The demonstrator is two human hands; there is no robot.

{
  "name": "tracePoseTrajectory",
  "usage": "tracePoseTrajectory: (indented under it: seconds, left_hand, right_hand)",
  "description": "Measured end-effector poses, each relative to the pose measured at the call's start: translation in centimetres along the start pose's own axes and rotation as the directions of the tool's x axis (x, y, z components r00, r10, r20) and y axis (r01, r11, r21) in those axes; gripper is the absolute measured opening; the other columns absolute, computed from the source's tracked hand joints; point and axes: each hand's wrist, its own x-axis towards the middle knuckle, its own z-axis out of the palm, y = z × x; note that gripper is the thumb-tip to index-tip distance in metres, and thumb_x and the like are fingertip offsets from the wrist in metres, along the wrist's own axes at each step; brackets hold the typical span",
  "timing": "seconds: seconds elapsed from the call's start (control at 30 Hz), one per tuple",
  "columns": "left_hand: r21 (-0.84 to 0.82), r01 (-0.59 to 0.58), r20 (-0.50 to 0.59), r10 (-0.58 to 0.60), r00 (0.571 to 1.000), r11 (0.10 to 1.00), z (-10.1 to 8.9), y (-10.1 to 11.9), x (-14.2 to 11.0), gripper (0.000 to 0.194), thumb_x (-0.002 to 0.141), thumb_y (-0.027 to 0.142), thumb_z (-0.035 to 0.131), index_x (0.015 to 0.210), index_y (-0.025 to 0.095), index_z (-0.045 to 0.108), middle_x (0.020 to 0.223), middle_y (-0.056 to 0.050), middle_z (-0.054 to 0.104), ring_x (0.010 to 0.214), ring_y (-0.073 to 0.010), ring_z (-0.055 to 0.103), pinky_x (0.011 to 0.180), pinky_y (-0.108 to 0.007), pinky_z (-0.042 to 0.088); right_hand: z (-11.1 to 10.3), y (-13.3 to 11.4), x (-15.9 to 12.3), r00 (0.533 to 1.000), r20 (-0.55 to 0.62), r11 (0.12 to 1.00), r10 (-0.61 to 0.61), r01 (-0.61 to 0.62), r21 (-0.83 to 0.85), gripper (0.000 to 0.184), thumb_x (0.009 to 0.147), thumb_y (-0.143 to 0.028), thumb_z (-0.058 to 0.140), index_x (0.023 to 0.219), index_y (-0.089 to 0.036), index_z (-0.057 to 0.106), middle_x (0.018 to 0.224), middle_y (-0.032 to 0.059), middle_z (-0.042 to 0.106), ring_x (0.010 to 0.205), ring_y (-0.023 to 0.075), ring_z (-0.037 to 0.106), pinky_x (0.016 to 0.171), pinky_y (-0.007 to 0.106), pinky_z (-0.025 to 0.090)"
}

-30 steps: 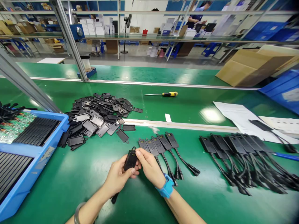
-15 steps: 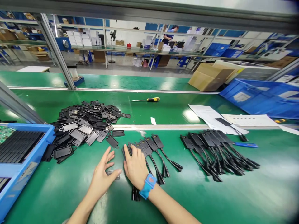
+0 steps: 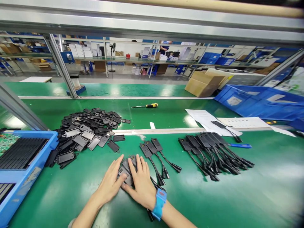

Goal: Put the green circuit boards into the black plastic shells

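Observation:
In the head view my left hand (image 3: 109, 182) lies with its fingers stretched along the left side of a black plastic cover (image 3: 127, 179), thumb on top of it. My right hand (image 3: 142, 186), a blue band on its wrist, rests flat with fingers spread over black cased modules (image 3: 133, 159) with cables, partly hidden beneath it. Cable ends poke out below the right wrist. Just beyond, three like modules (image 3: 150, 148) lie side by side, their cables pointing toward the lower right.
A heap of loose black covers (image 3: 87, 133) lies at left, beside a blue bin (image 3: 45, 152) holding black parts and green circuit boards. More cabled modules (image 3: 204, 141) are grouped at right near a blue pen-like tool (image 3: 239, 146). A screwdriver (image 3: 150, 105), papers (image 3: 201, 118) and a blue crate (image 3: 251, 98) sit farther back.
My right hand has drawn some modules nearer, out of the row, leaving three there. My left hand has closed in beside it, onto the cover. The view has tilted up slightly.

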Motion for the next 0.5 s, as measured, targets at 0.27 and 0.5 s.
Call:
tracePoseTrajectory:
  seconds: [0.27, 0.5]
  left_hand:
    - [-0.088, -0.054, 0.016, 0.056, 0.998, 0.995, 1.5, -1.0, 0.1, 0.072, 0.09, 0.065, 0.021, 0.15, 0.026, 0.011, 0.155, -0.006, 0.018, 0.142, -0.0278, 0.016, 0.116, -0.051, 0.014]
    - [-0.322, -0.051, -0.205, -0.017, 0.979, 0.946, 0.5, -3.3, 2.3, 0.08, 0.084, 0.074, 0.02, 0.148, 0.026, 0.021, 0.146, -0.007, 0.04, 0.136, -0.0303, 0.031, 0.115, -0.05, 0.018]
  right_hand:
    - [0.9, -0.8, 1.2, 0.994, -0.075, 0.995, 0.078, -0.073, 0.066, 0.094, 0.078, -0.062, 0.053, 0.149, -0.016, 0.013, 0.15, 0.0257, 0.017, 0.135, 0.0464, 0.019, 0.105, 0.061, 0.021]
    - [-4.9, 1.9, 1.0, 0.994, -0.091, 0.994, 0.056, -0.047, 0.097, 0.098, 0.06, -0.067, 0.064, 0.14, -0.019, 0.034, 0.117, 0.017, 0.044, 0.105, 0.0359, 0.043, 0.089, 0.053, 0.039]
